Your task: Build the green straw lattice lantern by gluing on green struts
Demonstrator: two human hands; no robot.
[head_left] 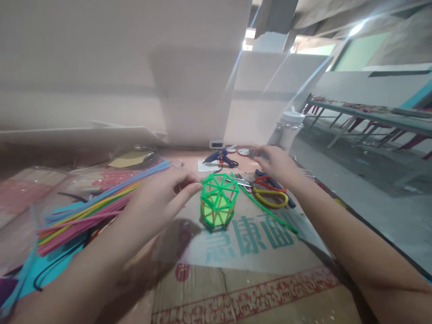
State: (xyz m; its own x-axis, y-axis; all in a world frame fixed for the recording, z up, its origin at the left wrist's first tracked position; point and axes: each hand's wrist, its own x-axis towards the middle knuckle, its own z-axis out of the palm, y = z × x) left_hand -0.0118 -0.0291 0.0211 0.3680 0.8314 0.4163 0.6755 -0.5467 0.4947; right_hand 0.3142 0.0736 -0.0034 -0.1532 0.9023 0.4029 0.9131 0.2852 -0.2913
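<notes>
Our left grip (170,191) is narrow at the side of the green frame (219,206), before the glue gun (218,157); whether it pinches, or what our right grip (278,164) holds, we cannot tell. We should steady the frame lightly, never squeezing.

Beyond a bottle (290,131), red stools (413,141), apparently, stand under a table (378,116).

The right hand (275,162) is blurred at the fingertips, and what is touched there cannot be told. Behind it, the base of the bottle (290,131) is hidden. Beyond the 2 hands, the display of the white device (217,144) is too small to be read. Left of the left hand (168,191), a purple thing (6,290) is cut off by the view's edge.
</notes>
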